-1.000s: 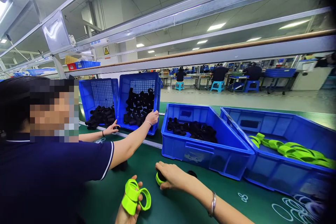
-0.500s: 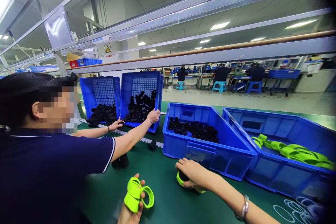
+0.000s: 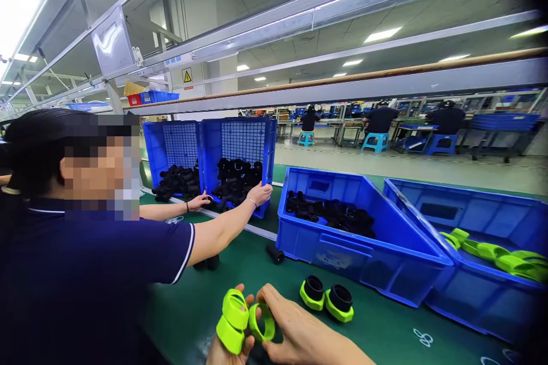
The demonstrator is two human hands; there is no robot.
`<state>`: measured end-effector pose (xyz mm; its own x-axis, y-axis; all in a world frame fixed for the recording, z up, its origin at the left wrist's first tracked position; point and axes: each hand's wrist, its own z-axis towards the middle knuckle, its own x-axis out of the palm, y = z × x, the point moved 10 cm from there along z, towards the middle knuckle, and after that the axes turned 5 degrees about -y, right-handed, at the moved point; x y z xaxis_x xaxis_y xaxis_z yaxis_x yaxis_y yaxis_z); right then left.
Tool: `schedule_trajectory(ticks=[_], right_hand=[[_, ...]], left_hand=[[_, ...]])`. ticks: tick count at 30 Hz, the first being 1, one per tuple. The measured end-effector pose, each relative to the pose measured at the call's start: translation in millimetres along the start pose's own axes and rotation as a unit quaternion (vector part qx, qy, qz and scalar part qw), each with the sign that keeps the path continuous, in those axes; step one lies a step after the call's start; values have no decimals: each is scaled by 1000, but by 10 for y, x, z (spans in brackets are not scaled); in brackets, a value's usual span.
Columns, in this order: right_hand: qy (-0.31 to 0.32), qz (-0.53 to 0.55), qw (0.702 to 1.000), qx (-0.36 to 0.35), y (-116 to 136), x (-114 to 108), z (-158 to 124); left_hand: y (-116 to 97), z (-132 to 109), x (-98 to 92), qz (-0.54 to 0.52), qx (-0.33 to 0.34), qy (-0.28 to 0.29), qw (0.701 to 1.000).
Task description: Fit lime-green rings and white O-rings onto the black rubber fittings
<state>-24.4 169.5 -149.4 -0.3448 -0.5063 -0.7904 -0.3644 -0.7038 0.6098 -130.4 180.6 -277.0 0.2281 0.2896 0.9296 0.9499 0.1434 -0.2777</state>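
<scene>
head view, bottom centre: left hand (image 3: 226, 348) closed round a stack of green rings (image 3: 232, 320); thumb tip shows just above the stack, stack sits upright betw. thumb and fingers, lower part of hand cut off by frame edge. right hand (image 3: 295, 331) meets it from the right, thumb and forefinger pinching one green ring (image 3: 262, 323) held on edge, its hole facing the camera; this ring touches the right side of the stack. both hands just above the green table (image 3: 385, 325).

just beyond the right hand, on the table: two finished pieces (image 3: 326, 298), each a black cap seated in a green ring, side by side and touching, clear of the fingers.

behind them: blue bin w/ black caps (image 3: 342, 239), its front wall near the two pieces. to its right, touching it, blue bin w/ green rings (image 3: 492, 285). one loose black part (image 3: 275, 253) lies on the table just left of the first bin.

left side: a co-worker in a dark shirt (image 3: 85, 279) reaches fwd; one co-worker hand (image 3: 259, 194) grips the edge of a tilted blue crate (image 3: 240, 140) holding black parts, the other hand (image 3: 197, 201) rests near a second tilted crate (image 3: 171, 145) beside it.

background: seated people at benches, well apart.
</scene>
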Motion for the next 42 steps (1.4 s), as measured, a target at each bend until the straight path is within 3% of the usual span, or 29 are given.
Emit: schedule_trajectory(ticks=[5, 11, 14, 17, 21, 24, 30, 35, 39, 42], right_hand=[[-16, 51, 998, 26, -102, -98, -13], [-50, 46, 997, 44, -254, -234, 45], [-108, 56, 990, 72, -400, -279, 140], [-156, 60, 984, 63, -530, -267, 274], [-179, 66, 981, 32, -637, -180, 437], [-169, 68, 983, 30, -656, -100, 482], [-131, 61, 989, 34, -611, -11, 453], [-87, 29, 995, 39, -555, 127, 472], [-91, 9, 996, 2, -470, 182, 503], [-90, 13, 996, 9, -518, 184, 516]], left_hand=[[88, 682, 495, -85, -2, -85, 993], [93, 1597, 1405, -85, -59, -81, 991], [103, 1953, 1699, -57, -85, -75, 992], [139, 2065, 1658, -14, -80, -55, 995], [170, 1917, 1285, 48, -58, -15, 997], [151, 1814, 1100, 94, -63, 5, 994], [41, 1740, 986, 158, -106, -2, 982], [259, 1536, 778, 253, -183, -18, 950], [391, 1449, 827, 316, -200, 0, 928], [85, 1498, 1112, 335, -162, 36, 928]])
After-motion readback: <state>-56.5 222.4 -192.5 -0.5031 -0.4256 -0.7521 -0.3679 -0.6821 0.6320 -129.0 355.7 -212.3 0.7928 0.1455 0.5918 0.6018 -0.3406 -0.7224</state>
